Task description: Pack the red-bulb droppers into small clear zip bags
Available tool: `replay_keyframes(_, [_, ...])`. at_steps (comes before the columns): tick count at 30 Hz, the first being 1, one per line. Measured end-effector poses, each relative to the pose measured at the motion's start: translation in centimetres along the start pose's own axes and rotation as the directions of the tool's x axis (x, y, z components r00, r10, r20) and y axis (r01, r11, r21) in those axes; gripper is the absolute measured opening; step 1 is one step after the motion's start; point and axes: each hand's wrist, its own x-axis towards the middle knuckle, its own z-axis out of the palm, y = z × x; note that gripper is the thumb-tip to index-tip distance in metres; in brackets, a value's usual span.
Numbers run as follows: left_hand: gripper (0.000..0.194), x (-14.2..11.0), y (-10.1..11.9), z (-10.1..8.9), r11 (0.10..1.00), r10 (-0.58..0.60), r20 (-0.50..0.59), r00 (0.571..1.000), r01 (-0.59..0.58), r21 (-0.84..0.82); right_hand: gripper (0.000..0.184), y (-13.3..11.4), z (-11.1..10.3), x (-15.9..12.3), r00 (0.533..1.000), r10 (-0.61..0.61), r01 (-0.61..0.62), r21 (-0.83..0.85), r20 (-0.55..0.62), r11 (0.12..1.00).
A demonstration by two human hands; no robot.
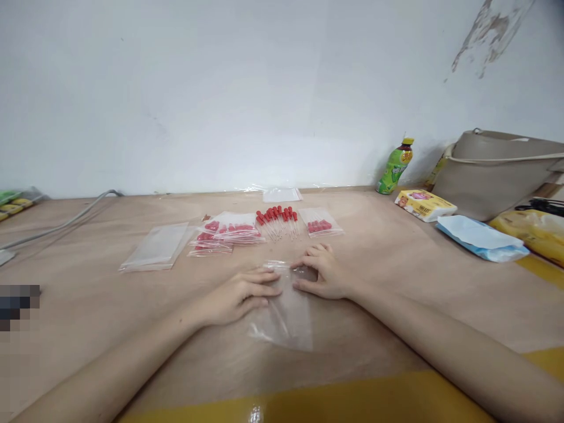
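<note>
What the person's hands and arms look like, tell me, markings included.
The left hand and right hand are bare: no gloves, rings or bracelets show. No sleeves are in view on the left forearm or right forearm; the left has a small spot.

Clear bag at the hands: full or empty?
Looks empty: the clear bag lies nearly flat, tabletop showing through, with nothing red inside, while the loose red-topped pieces lie beyond it.

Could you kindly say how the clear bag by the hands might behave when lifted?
The clear bag is likely floppy, judging by its creases. It is probably light, being thin and see-through. Its glossy highlights suggest it might be slippery.
</note>
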Motion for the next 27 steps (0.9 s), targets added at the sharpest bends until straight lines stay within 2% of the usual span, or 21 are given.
replay_keyframes(1, [0.032, -0.1, -0.9, -0.4, 1.0, -0.007, -0.033, 0.999, 0.006, -0.008, 0.035, 0.1, 0.1, 0.0, 0.999, 0.038, -0.038, 0.017, -0.019, 0.999])
replay_keyframes(3, [0.033, -0.2, -2.2, -0.8, 0.998, -0.057, -0.183, 0.981, 0.054, -0.022, 0.031, 0.4, 0.5, 0.1, 0.991, 0.124, -0.122, 0.052, -0.048, 0.991])
replay_keyframes(5, [0.034, -0.1, -2.2, -0.6, 0.993, -0.12, -0.307, 0.944, 0.113, -0.041, 0.024, 0.7, 1.0, 0.2, 0.975, 0.208, -0.203, 0.065, -0.081, 0.977])
replay_keyframes(6, [0.032, 0.0, -1.7, -0.4, 0.99, -0.14, -0.334, 0.932, 0.132, -0.047, 0.022, 0.8, 1.2, 0.2, 0.965, 0.24, -0.235, 0.059, -0.106, 0.97])
replay_keyframes(9, [0.034, 0.4, 0.8, 0.7, 0.987, -0.154, -0.269, 0.951, 0.158, -0.008, 0.026, 1.0, 1.5, 0.3, 0.937, 0.298, -0.298, 0.028, -0.184, 0.954])
replay_keyframes(12, [0.047, 0.5, 2.6, 1.6, 0.984, -0.153, -0.175, 0.973, 0.166, 0.062, 0.031, 0.7, 1.3, 0.3, 0.919, 0.354, -0.354, 0.032, -0.175, 0.935])
replay_keyframes(17, [0.045, 0.3, 1.9, 1.3, 0.986, -0.103, -0.057, 0.993, 0.11, 0.124, 0.024, -0.1, 1.0, 0.3, 0.907, 0.402, -0.387, 0.128, -0.125, 0.913])
replay_keyframes(22, [0.044, 0.1, 1.0, 0.7, 0.988, -0.064, -0.015, 0.998, 0.065, 0.137, 0.009, -0.1, 1.5, 0.0, 0.933, 0.33, -0.292, 0.233, -0.145, 0.928])
replay_keyframes(27, [0.044, 0.2, 1.0, 0.5, 0.991, -0.031, -0.009, 0.999, 0.032, 0.134, 0.01, -0.3, 1.2, -0.2, 0.97, 0.173, -0.153, 0.125, -0.169, 0.98])
